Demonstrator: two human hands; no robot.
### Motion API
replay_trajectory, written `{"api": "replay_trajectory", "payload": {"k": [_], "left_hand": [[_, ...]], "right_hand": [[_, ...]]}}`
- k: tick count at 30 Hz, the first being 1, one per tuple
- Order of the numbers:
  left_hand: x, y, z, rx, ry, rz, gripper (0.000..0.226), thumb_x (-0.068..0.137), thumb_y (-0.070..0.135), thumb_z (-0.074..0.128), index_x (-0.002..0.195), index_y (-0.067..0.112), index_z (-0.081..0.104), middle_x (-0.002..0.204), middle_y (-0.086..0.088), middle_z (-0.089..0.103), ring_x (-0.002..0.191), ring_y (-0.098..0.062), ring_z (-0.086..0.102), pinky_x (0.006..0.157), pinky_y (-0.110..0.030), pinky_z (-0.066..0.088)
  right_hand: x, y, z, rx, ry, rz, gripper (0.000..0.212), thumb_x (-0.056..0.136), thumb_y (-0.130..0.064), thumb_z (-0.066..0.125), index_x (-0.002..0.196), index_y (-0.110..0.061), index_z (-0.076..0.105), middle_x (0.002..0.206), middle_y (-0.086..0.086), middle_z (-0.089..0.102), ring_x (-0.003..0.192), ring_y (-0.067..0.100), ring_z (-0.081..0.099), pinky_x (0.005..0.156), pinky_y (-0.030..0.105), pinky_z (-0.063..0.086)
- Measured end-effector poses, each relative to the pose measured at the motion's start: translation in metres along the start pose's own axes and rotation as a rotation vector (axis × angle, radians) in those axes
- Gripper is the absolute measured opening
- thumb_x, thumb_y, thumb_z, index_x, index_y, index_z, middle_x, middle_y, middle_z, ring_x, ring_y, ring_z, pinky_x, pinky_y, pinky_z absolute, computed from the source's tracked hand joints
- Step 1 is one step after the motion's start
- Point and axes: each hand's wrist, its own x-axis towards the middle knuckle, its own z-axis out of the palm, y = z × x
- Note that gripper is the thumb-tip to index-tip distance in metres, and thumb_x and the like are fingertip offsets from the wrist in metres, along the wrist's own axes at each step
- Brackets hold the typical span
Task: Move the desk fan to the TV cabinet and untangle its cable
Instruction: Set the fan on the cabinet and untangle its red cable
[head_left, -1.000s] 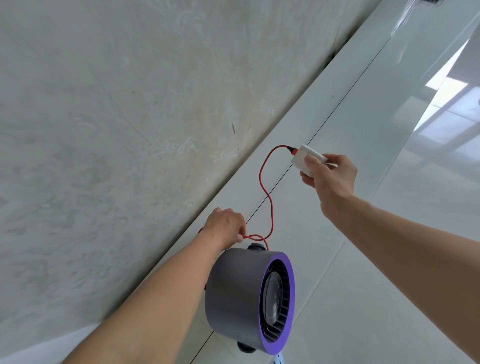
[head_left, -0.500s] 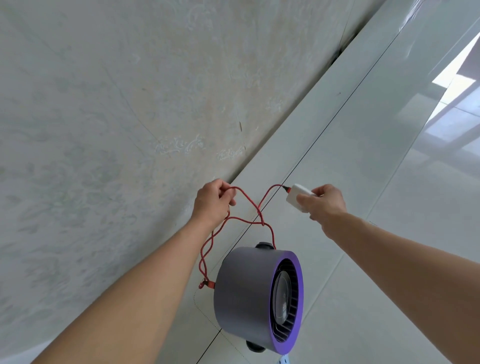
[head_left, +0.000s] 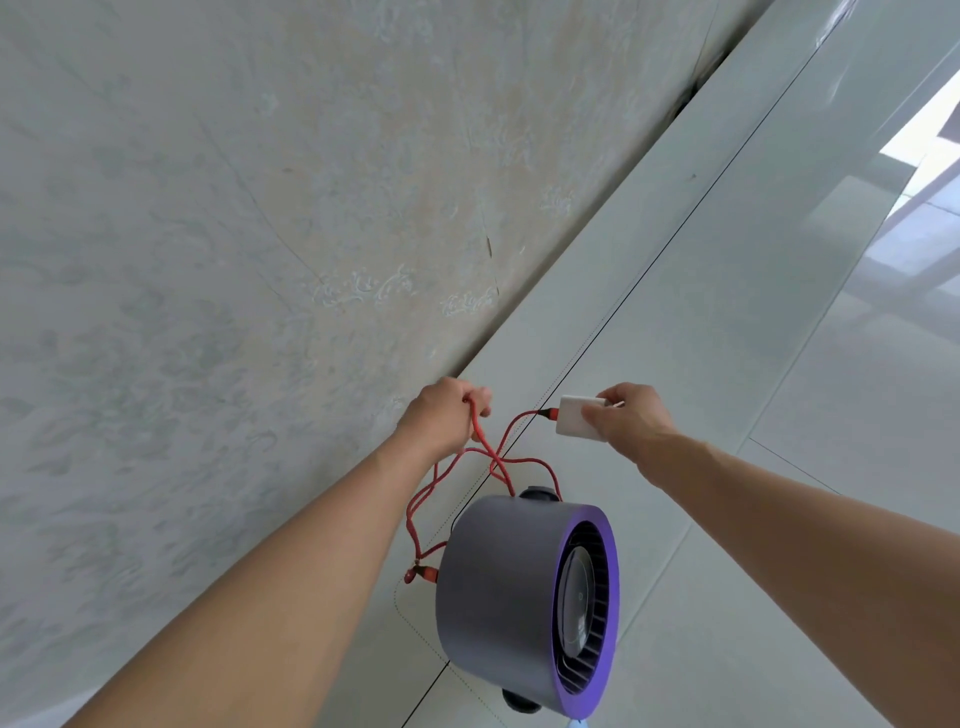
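A grey desk fan (head_left: 498, 587) with a purple front ring stands on the pale glossy cabinet top (head_left: 701, 291), its grille facing right. A red cable (head_left: 514, 460) runs from a plug at the fan's back left, loops up and crosses itself above the fan. My left hand (head_left: 447, 415) is closed on a loop of that cable, held up just above and left of the fan. My right hand (head_left: 623, 415) pinches the white power adapter (head_left: 579, 422) at the cable's other end, to the right of my left hand.
A mottled grey-beige wall (head_left: 234, 234) fills the left side and meets the cabinet top along a diagonal line. A thin dark seam (head_left: 675, 234) runs along the top. Glossy floor tiles (head_left: 883, 389) lie beyond the cabinet's right edge.
My left hand has lifted a loop of the red cable up from beside the fan. My right hand has brought the adapter down and in toward my left hand, slackening the cable.
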Motion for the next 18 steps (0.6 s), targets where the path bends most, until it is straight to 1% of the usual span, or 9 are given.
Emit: {"api": "replay_trajectory", "payload": {"k": [3,5,6,8,10,12,13,15,18], "left_hand": [[-0.003,-0.004,0.006,0.023,-0.136,-0.143,0.028,0.084,0.006,0.038,0.079,0.02,0.062,0.096,-0.018,0.071,0.059,-0.032,0.064,0.059,-0.033,0.052],[-0.005,-0.006,0.009,0.055,-0.227,-0.182,0.027,0.08,0.006,0.033,0.082,0.018,0.057,0.105,-0.022,0.067,0.058,-0.034,0.066,0.055,-0.027,0.049],[-0.005,-0.008,0.01,0.069,-0.263,-0.191,0.026,0.083,0.008,0.034,0.088,0.017,0.057,0.107,-0.019,0.066,0.055,-0.03,0.067,0.051,-0.025,0.047],[-0.005,-0.012,0.011,0.071,-0.303,-0.185,0.022,0.093,0.012,0.041,0.107,0.011,0.058,0.102,-0.013,0.066,0.049,-0.019,0.065,0.044,-0.023,0.047],[-0.003,-0.015,0.01,0.016,-0.29,-0.155,0.02,0.095,0.011,0.052,0.114,0.007,0.055,0.088,-0.01,0.066,0.047,-0.014,0.059,0.042,-0.023,0.046],[-0.002,-0.014,0.007,-0.043,-0.236,-0.107,0.019,0.092,0.007,0.058,0.11,0.008,0.052,0.081,-0.01,0.062,0.047,-0.014,0.055,0.043,-0.024,0.043],[-0.003,-0.012,0.005,-0.072,-0.204,-0.07,0.018,0.091,0.006,0.06,0.106,0.009,0.051,0.079,-0.01,0.06,0.049,-0.015,0.055,0.044,-0.025,0.042],[-0.004,-0.007,0.0,-0.124,-0.16,0.027,0.016,0.088,0.005,0.064,0.095,0.011,0.05,0.077,-0.011,0.056,0.05,-0.017,0.057,0.046,-0.025,0.043],[-0.008,-0.001,-0.008,-0.17,-0.151,0.168,0.016,0.084,0.004,0.071,0.08,0.011,0.056,0.077,-0.009,0.058,0.05,-0.012,0.062,0.053,-0.018,0.051]], "right_hand": [[0.003,-0.002,-0.004,0.007,0.012,-0.002,0.014,0.088,-0.016,0.058,0.101,-0.013,0.061,0.078,0.001,0.054,0.064,0.012,0.047,0.051,0.023,0.035],[0.004,-0.003,-0.006,0.015,0.012,-0.008,0.018,0.088,-0.016,0.058,0.105,-0.013,0.062,0.086,0.005,0.057,0.064,0.011,0.047,0.051,0.023,0.035],[0.005,-0.003,-0.007,0.017,0.01,-0.011,0.02,0.089,-0.016,0.058,0.107,-0.012,0.062,0.091,0.007,0.058,0.064,0.011,0.048,0.05,0.023,0.035],[0.006,-0.003,-0.007,0.021,0.005,-0.022,0.023,0.089,-0.017,0.058,0.111,-0.011,0.063,0.096,0.009,0.058,0.065,0.011,0.048,0.05,0.024,0.036],[0.007,-0.002,-0.008,0.038,0.005,-0.029,0.026,0.089,-0.018,0.061,0.114,-0.01,0.064,0.097,0.008,0.058,0.066,0.011,0.049,0.051,0.024,0.037],[0.007,-0.001,-0.008,0.065,0.0,-0.026,0.03,0.088,-0.021,0.064,0.116,-0.01,0.064,0.102,0.009,0.06,0.071,0.015,0.053,0.058,0.027,0.045],[0.007,-0.002,-0.008,0.073,-0.004,-0.023,0.031,0.088,-0.021,0.065,0.116,-0.01,0.064,0.105,0.01,0.061,0.077,0.018,0.055,0.065,0.032,0.051],[0.006,-0.003,-0.006,0.072,-0.017,-0.022,0.029,0.088,-0.021,0.065,0.115,-0.01,0.063,0.109,0.013,0.062,0.086,0.025,0.059,0.076,0.04,0.054],[0.003,-0.006,-0.001,0.07,-0.029,-0.023,0.029,0.087,-0.02,0.066,0.112,-0.012,0.053,0.11,0.012,0.059,0.093,0.033,0.066,0.078,0.044,0.056]]}}
